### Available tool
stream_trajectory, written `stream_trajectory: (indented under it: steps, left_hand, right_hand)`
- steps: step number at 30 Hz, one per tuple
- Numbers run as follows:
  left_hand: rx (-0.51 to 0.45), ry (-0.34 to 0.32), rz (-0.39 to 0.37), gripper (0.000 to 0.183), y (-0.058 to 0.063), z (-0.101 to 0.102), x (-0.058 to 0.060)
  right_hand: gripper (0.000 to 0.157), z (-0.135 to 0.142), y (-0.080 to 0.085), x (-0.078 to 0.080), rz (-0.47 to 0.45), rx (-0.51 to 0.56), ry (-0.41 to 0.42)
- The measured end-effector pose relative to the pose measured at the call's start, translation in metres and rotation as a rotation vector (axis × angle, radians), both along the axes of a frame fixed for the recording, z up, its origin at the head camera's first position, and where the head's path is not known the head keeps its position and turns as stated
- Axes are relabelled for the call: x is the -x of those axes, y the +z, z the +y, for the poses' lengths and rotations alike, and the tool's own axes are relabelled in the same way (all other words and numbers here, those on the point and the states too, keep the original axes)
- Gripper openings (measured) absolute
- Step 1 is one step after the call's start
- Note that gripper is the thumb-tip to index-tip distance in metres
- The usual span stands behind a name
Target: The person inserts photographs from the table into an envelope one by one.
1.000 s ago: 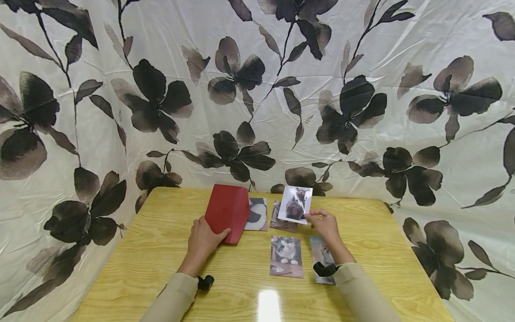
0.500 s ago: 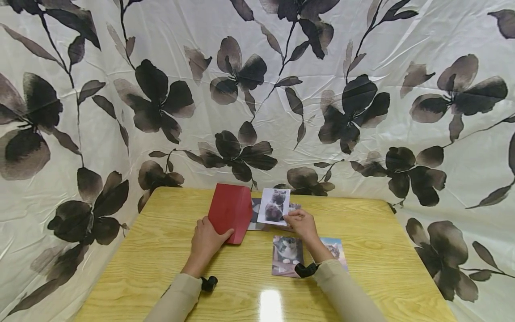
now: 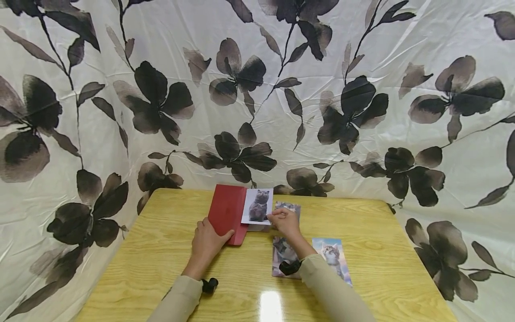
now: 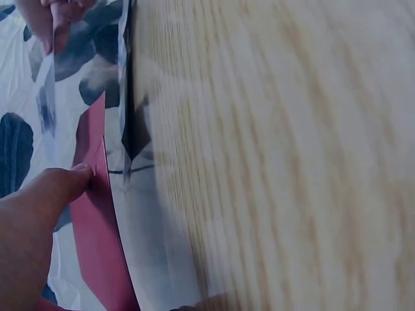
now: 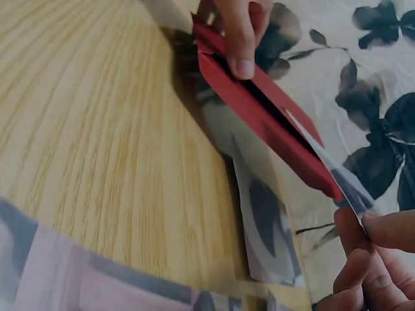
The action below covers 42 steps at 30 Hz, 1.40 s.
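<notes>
red envelope (image 3: 226, 210): tipped up in the left hand (image 3: 207, 240), which pinches its near end, thumb in front and fingers behind
grey cat card (image 3: 257, 205): at the envelope's right side, by the mouth, can't tell if any of it is inside
right hand (image 3: 285, 223): just right of the envelope, pinching that card by its near right corner
envelope mouth: gap looks narrow, so a card edge meeting it crooked could snag and crease
card corner: only one corner gripped, so it could bow or swivel imo
left thumb: squeeze too hard and it might close the gap
black-and-white card (image 5: 263, 220): right of the envelope, a low-dipping hand could knock it
</notes>
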State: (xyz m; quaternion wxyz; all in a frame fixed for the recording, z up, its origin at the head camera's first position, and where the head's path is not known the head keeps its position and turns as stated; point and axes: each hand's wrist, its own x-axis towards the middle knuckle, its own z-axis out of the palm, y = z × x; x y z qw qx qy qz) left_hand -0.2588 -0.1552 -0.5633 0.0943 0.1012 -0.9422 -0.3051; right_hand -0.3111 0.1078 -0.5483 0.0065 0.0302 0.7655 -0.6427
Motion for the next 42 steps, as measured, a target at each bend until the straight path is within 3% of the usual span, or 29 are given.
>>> stream_trajectory:
  steps: [18,25,35,42]
  left_hand:
    - [0.011,0.008,-0.005,0.101,-0.001,0.005,-0.004]
    - [0.031,0.005,0.018,0.099,0.000,0.005,-0.004]
    - [0.029,0.004,0.020,0.099,0.001,0.005,-0.003]
    - [0.033,0.005,0.001,0.101,0.000,0.006,-0.002]
  right_hand:
    - [0.016,-0.030,-0.006,0.012,0.034,-0.122,-0.015]
    - [0.017,-0.039,-0.003,0.010,-0.003,-0.097,0.016]
    - [0.024,-0.046,0.001,0.008,0.082,-0.094,0.074]
    - [0.026,-0.050,-0.002,0.009,0.130,-0.130,0.060]
